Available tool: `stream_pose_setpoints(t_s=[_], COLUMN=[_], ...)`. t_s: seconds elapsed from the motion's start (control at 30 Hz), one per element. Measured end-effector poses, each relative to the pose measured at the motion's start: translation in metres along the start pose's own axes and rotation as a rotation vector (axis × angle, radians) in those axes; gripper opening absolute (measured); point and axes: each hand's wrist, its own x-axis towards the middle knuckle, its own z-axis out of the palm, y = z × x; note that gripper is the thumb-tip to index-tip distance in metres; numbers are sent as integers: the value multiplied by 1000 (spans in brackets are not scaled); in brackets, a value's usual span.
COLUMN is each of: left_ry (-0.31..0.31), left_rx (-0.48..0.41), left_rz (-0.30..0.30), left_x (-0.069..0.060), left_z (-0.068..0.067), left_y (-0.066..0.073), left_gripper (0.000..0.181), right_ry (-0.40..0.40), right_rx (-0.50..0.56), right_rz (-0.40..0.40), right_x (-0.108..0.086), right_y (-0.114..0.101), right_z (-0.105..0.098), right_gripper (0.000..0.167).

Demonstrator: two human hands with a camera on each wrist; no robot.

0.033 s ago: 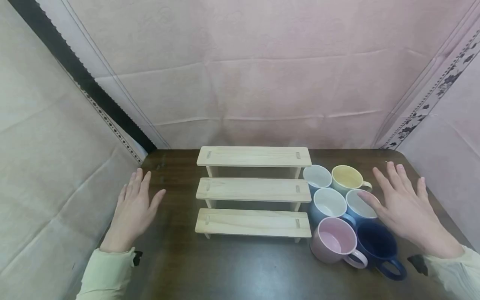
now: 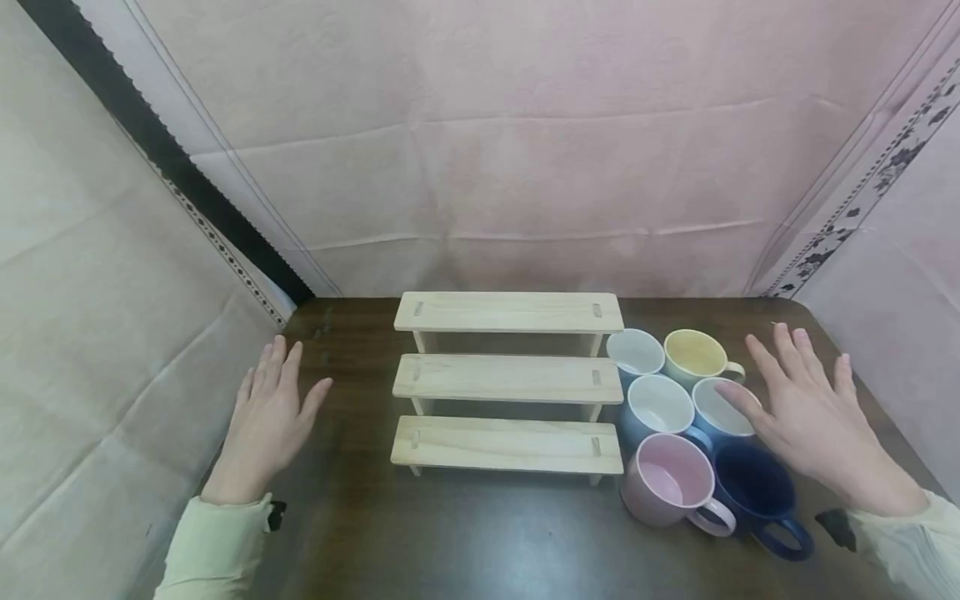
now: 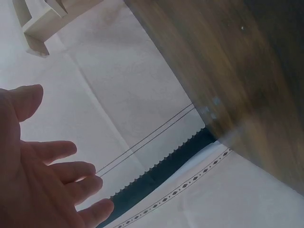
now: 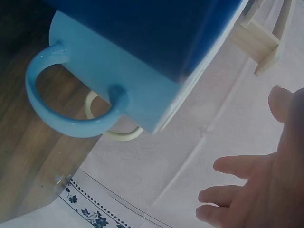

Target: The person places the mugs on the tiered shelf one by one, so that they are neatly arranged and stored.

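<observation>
Dark table [image 2: 450,533]; mugs [image 2: 660,406] beside shelves [image 2: 507,379]. Left hand [image 2: 261,425], right hand [image 2: 813,429] spread, gripping nothing; mug contact unclear. Likely pre-grasp; taking one calls for a closing grip.

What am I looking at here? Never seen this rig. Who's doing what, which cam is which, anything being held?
There's no robot: these are a person's bare left hand and right hand. The wide picture comes from a camera on the person's head, looking forward and down. The other two come from wrist cameras, one per arm, each showing that hand close up.

On the dark wooden table stand three pale wooden shelves on legs. To their right is a cluster of six mugs: three light blue mugs, a yellow mug, a pink mug and a navy mug. Pale cloth surrounds the table's back and sides.

Nothing is held: both hands are open, with the fingers spread on the right.
</observation>
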Motion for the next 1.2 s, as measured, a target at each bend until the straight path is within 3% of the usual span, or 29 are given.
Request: stream_pose_setpoints(t_s=[0.2,0.43,0.57,0.7,0.93,1.1,1.2], left_ry=[34,-106,-138,-125,-74,-28,-19], left_rx=[-79,-314,-431,-541,-703,-758,-781], left_rz=[-18,-165,-219,-286,-338,-376,-413], left_x=[3,4,8,12,18,23,26], left_z=[15,39,50,58,68,74,76], left_y=[13,35,47,57,71,78,79], left_gripper=[67,69,72,73,55,43,41], right_ry=[14,166,297,368,373,553,569], right_rx=[25,107,169,204,217,259,267], right_rz=[-15,-51,-87,-89,102,40,81], right_x=[-8,-38,-59,-76,-108,-116,-120], right_y=[2,-11,-25,-39,-55,-59,-64], right_z=[2,1,0,2,17,32,39], right_gripper=[78,67,55,45,39,25,20])
